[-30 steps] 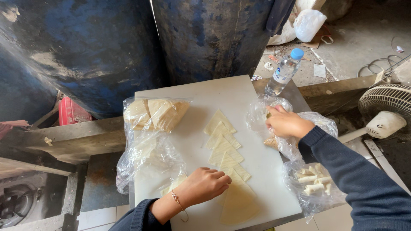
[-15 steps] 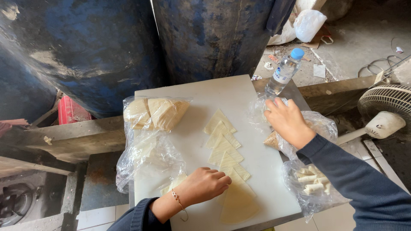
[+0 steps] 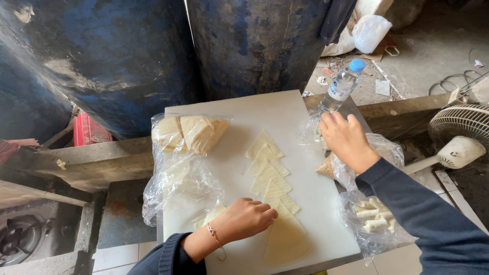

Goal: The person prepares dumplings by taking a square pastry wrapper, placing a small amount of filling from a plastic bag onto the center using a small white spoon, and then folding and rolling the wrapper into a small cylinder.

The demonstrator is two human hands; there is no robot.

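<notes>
Left hand [image 3: 244, 219] curled loosely, knuckles resting on the row of pale yellow triangular dough sheets [image 3: 272, 191] on the white board [image 3: 239, 127]. Clear plastic bag of rolled pastries [image 3: 374, 219] sits below the right hand [image 3: 344, 137], whose fingers are spread on crinkly clear wrap [image 3: 311, 133], with the blue-capped water bottle [image 3: 342, 85] just beyond

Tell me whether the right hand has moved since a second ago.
Yes. The right hand has moved away from the person, up the right edge of the white board, toward the water bottle; its fingers now reach near the bottle's base.
</notes>
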